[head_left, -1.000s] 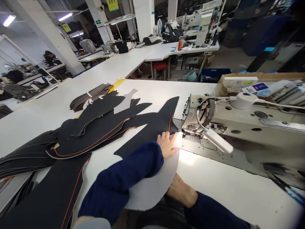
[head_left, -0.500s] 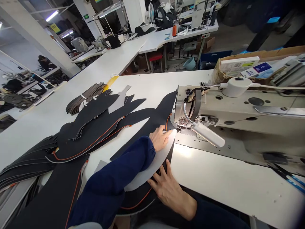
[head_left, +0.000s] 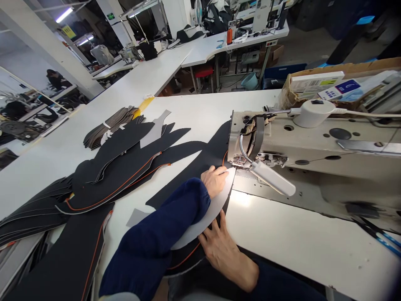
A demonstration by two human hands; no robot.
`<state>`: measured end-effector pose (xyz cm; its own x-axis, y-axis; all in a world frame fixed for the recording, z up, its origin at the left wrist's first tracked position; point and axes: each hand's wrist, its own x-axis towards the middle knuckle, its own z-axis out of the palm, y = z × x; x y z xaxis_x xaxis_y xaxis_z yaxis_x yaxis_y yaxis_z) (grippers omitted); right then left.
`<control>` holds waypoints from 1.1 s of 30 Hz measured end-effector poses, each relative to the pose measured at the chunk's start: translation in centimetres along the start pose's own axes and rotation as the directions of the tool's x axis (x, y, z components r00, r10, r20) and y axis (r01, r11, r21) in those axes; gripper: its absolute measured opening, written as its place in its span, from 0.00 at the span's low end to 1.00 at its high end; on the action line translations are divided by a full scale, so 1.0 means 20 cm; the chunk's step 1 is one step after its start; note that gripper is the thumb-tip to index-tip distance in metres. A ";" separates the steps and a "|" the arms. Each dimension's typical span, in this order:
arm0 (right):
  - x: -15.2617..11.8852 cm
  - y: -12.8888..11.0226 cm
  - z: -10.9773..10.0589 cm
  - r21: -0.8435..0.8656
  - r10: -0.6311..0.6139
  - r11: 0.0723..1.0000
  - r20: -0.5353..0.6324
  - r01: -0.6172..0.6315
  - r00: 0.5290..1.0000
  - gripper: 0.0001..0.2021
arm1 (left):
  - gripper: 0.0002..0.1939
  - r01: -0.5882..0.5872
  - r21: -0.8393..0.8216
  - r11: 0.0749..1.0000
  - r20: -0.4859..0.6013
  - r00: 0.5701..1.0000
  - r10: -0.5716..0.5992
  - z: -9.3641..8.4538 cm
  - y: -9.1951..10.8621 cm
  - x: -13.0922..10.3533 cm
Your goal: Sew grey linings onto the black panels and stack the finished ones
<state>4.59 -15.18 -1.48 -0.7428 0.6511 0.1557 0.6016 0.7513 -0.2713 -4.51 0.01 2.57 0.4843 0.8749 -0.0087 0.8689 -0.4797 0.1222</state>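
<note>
My left hand (head_left: 214, 182) lies close to the needle area of the sewing machine (head_left: 260, 142), its fingers curled down on the tip of a grey-faced fabric panel (head_left: 203, 223). Part of that panel is covered by my blue sleeve. Lower down, my right hand (head_left: 224, 253) rests with spread fingers on the panel's lower edge and the black fabric (head_left: 184, 253) under it. An orange line runs along this black layer. Another black piece (head_left: 188, 177) stretches from behind my left hand up beside the machine head.
Black cut panels with orange edging (head_left: 125, 184) are piled on the left of the white table (head_left: 184, 102). Behind them lies a tied grey-brown bundle (head_left: 109, 125). A lamp (head_left: 272, 177) hangs by the needle. Blue-handled scissors (head_left: 384, 240) and a cardboard box (head_left: 291, 94) are at right.
My left hand has moved slightly right, and its outstretched finger is now curled in. The grey panel's tip has shifted toward the machine. My right hand has barely moved.
</note>
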 end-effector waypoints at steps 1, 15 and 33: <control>0.00 0.01 -0.01 0.000 0.003 1.000 0.011 -0.003 1.000 0.18 | 0.19 -0.012 -0.007 1.000 -0.010 1.000 0.012 0.00 0.01 0.00; 0.00 0.01 -0.03 -0.027 0.005 1.000 0.030 -0.004 1.000 0.19 | 0.18 0.023 -0.018 1.000 -0.011 1.000 -0.023 -0.01 0.03 0.02; -0.02 0.05 -0.05 -0.055 -0.022 0.998 0.038 0.025 0.999 0.16 | 0.17 0.119 -0.080 0.990 0.025 0.993 -0.117 0.00 0.04 0.06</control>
<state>5.76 -14.65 -0.89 -0.7667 0.6295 0.1259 0.5985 0.7718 -0.2147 -3.20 0.56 2.64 0.3817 0.9230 -0.0481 0.9091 -0.3655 0.1998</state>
